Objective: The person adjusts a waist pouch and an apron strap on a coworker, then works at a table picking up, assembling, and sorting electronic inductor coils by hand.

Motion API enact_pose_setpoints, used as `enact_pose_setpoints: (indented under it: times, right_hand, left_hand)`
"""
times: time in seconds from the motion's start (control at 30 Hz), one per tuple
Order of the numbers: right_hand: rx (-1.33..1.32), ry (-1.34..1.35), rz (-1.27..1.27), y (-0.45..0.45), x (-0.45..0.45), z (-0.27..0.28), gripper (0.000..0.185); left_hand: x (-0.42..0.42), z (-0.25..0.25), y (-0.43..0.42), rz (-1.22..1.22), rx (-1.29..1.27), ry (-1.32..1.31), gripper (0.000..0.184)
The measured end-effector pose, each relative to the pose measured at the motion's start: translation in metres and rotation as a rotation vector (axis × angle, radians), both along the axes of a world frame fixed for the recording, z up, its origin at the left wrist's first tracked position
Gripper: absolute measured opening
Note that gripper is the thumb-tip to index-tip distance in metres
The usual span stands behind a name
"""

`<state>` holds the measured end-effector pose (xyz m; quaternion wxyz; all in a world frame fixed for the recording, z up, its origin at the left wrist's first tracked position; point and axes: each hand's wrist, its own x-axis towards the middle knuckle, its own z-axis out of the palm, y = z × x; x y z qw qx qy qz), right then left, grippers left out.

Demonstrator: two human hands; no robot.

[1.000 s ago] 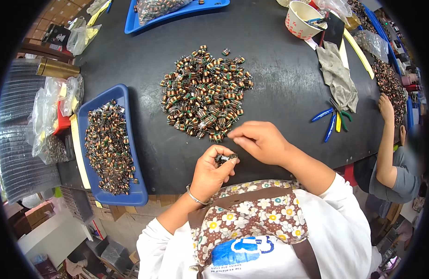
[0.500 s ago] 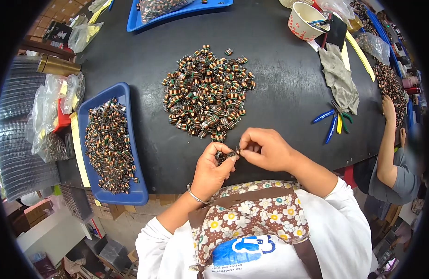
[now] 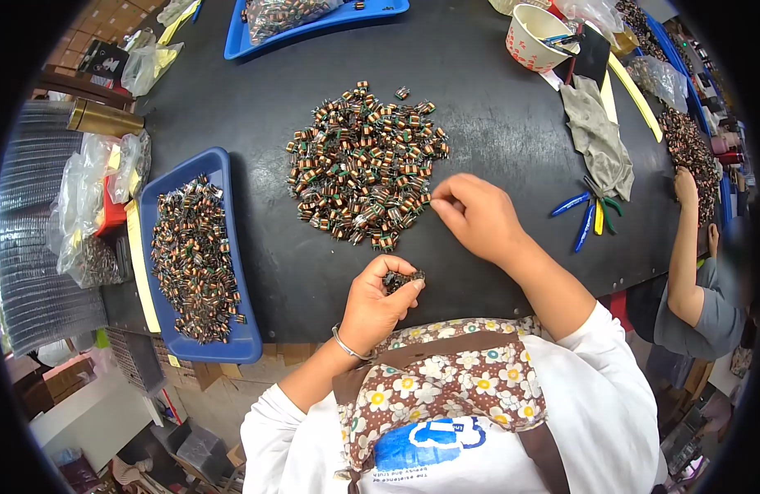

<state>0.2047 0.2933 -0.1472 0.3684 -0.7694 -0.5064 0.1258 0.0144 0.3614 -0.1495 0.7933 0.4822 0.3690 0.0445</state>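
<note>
Near the table's front edge, my left hand (image 3: 375, 303) is closed around several small copper-wound coils (image 3: 393, 282); dark bits of them show between thumb and fingers. My right hand (image 3: 482, 219) is at the right edge of a loose pile of coils (image 3: 362, 165), its thumb and forefinger drawn together in a pinch. Whether a coil sits between those fingertips is too small to make out. The pile has copper windings, green parts and silvery leads, and lies just beyond my left hand.
A blue tray (image 3: 252, 350) full of coils stands at the left. Pliers (image 3: 595, 216) and a grey cloth (image 3: 598, 136) lie at the right, below a paper cup (image 3: 532, 41). Another blue tray (image 3: 371, 11) holds a bag at the back. A co-worker's arm (image 3: 686, 255) reaches in far right.
My right hand has moved away from my left hand, up and right to the pile's edge. The left hand stays in place, still closed on its coils.
</note>
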Motion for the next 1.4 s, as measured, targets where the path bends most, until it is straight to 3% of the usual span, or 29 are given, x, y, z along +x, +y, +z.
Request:
enact_pose_setpoints:
  times: [0.17, 0.23, 0.37, 0.43, 0.47, 0.53, 0.63, 0.87, 0.97, 1.03, 1.1, 1.17, 1.23, 1.3, 1.4]
  right_hand:
    - [0.033, -0.151, -0.024, 0.014, -0.004, -0.012, 0.011]
    - [-0.084, 0.071, -0.027, 0.015, -0.007, -0.005, 0.012]
    - [-0.079, 0.06, 0.011, 0.008, -0.006, -0.01, 0.013]
    - [-0.028, 0.284, 0.075, -0.001, -0.006, -0.01, 0.018]
    - [-0.029, 0.285, 0.077, -0.004, -0.007, -0.007, 0.018]
    - [-0.08, 0.565, 0.099, -0.011, -0.008, 0.001, 0.017]
    - [-0.097, 0.626, 0.097, -0.021, -0.008, 0.0, 0.017]
    - [-0.097, 0.67, 0.1, -0.025, -0.009, 0.004, 0.018]
    - [-0.117, 0.671, 0.149, -0.027, -0.01, 0.011, 0.017]
    - [-0.094, 0.853, 0.436, -0.031, -0.01, 0.02, 0.016]
    - [-0.059, 0.943, 0.483, -0.03, -0.009, 0.021, 0.014]
    - [0.009, 0.753, 0.291, -0.023, -0.005, 0.016, 0.01]
    - [-0.048, 0.379, 0.109, -0.009, -0.002, 0.014, 0.005]
    - [0.078, 0.084, 0.084, 0.002, -0.002, -0.003, 0.011]
    - [-0.019, -0.152, 0.072, 0.013, -0.009, -0.008, 0.016]
  left_hand:
    - [0.0, -0.002, -0.001, -0.003, 0.03, -0.001, 0.015]
    - [-0.001, -0.002, 0.0, -0.026, 0.039, 0.007, 0.015]
    - [-0.002, -0.007, 0.002, -0.014, 0.038, -0.137, 0.014]
    - [-0.005, -0.004, 0.008, -0.067, -0.21, -0.235, 0.013]
    - [-0.006, -0.004, 0.009, -0.064, -0.21, -0.235, 0.013]
    - [-0.007, -0.005, 0.011, -0.109, -0.38, -0.261, 0.012]
    - [-0.005, -0.004, 0.012, -0.223, -0.524, -0.302, 0.011]
    - [-0.006, -0.011, 0.009, -0.296, -0.548, -0.223, 0.021]
    - [-0.005, -0.012, 0.01, -0.282, -0.593, -0.221, 0.018]
    - [-0.003, -0.008, 0.009, -0.261, -0.614, -0.238, 0.018]
    - [-0.001, -0.001, 0.008, -0.167, -0.726, -0.222, 0.021]
    - [-0.002, -0.009, 0.008, -0.203, -0.697, -0.245, 0.026]
    - [-0.003, -0.011, 0.009, -0.308, -0.626, -0.227, 0.028]
    - [-0.004, -0.011, 0.008, -0.307, -0.625, -0.213, 0.032]
    - [-0.006, -0.013, 0.007, -0.289, -0.62, -0.281, 0.034]
